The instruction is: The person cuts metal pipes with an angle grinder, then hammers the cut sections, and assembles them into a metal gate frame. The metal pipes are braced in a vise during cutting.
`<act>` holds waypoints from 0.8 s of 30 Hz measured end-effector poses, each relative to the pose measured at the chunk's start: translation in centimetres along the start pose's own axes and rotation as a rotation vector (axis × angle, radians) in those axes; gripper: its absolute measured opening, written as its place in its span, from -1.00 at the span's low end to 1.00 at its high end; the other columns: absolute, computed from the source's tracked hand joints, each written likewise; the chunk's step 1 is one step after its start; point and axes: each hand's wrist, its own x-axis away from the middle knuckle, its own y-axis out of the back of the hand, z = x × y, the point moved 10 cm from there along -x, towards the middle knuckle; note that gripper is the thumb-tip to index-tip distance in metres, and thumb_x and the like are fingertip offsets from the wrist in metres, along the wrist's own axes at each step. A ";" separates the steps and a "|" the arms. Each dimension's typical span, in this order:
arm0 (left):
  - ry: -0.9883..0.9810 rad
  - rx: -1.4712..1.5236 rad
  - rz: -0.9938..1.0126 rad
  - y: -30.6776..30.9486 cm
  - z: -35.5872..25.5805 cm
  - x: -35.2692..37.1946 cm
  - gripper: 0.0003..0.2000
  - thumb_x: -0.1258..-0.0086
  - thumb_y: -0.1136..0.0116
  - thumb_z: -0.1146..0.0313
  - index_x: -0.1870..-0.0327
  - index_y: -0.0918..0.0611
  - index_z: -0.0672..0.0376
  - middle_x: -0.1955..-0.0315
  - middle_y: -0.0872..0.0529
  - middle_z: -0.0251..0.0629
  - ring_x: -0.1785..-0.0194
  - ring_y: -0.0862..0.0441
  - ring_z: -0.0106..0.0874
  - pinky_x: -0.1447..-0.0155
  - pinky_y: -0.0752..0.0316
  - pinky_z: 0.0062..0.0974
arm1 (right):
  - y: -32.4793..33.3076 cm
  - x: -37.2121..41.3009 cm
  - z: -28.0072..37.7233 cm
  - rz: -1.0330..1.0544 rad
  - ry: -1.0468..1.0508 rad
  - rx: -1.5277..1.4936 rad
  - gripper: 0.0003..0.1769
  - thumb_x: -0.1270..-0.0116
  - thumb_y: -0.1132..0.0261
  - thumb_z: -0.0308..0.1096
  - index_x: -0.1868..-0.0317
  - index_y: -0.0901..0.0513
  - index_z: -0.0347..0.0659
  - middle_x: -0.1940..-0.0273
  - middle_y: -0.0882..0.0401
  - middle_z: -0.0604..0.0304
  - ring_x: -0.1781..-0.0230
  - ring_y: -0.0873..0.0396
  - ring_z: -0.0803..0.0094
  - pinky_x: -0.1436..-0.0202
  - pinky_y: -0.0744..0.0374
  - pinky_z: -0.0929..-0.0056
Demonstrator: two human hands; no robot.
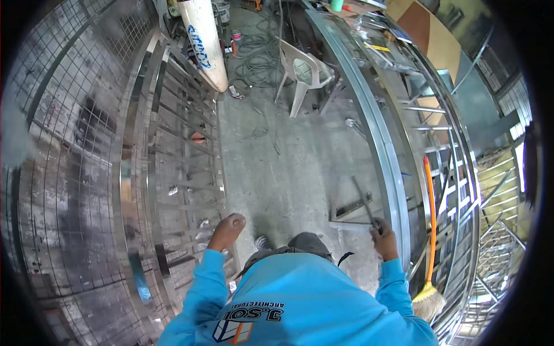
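My right hand (383,236) is closed around one end of a long, thin, dark metal bar (363,197), whose other end points forward and slightly left over the floor. It is close to the long light-blue steel channel (385,151) on the right. My left hand (228,230) is curled into a loose fist with nothing showing in it. Beside that hand, on the left, stands a metal grille frame (151,190) with several crossbars. Under the right hand's bar, a short dark metal piece (353,207) lies on the floor.
Ahead stand a white plastic chair (306,69) and a large white cylinder (202,43), with tangled cables (257,55) on the floor between them. A broom with an orange handle (430,213) leans at the right among metal frames. Wire mesh (69,155) lines the left side.
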 end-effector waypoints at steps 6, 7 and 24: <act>-0.136 -0.255 0.421 1.2 -12.0 -16.3 -0.70 -0.50 -0.15 0.20 0.01 -0.66 0.27 0.17 -0.73 -0.16 0.08 -0.66 -0.36 -0.05 -0.55 -0.30 | -7.1 -9.3 18.7 0.264 0.152 -0.045 -0.56 -0.31 -0.40 -0.21 -0.16 -0.63 -0.17 0.39 -0.69 -0.12 0.36 -0.70 0.03 0.22 -0.60 0.17; -0.203 -0.099 0.521 -0.8 -13.2 -18.2 -0.66 -0.54 -0.10 0.14 -0.05 -0.64 0.26 0.16 -0.73 -0.18 0.07 -0.66 -0.37 -0.05 -0.56 -0.32 | -8.4 -11.5 21.5 0.285 0.208 -0.086 -0.56 -0.32 -0.40 -0.21 -0.16 -0.63 -0.18 0.38 -0.70 -0.13 0.35 -0.70 0.00 0.22 -0.60 0.16; -0.334 0.550 -0.411 31.8 -15.6 -50.8 -0.75 -0.68 0.08 0.22 0.16 -0.52 0.20 0.40 -0.65 -0.29 0.32 -0.58 -0.45 0.12 -0.54 -0.36 | -19.7 -66.7 39.7 0.211 0.223 -0.445 -0.26 -0.42 -0.29 -0.33 -0.49 -0.14 -0.30 0.17 -0.69 0.09 0.26 -0.67 0.40 0.28 -0.63 0.40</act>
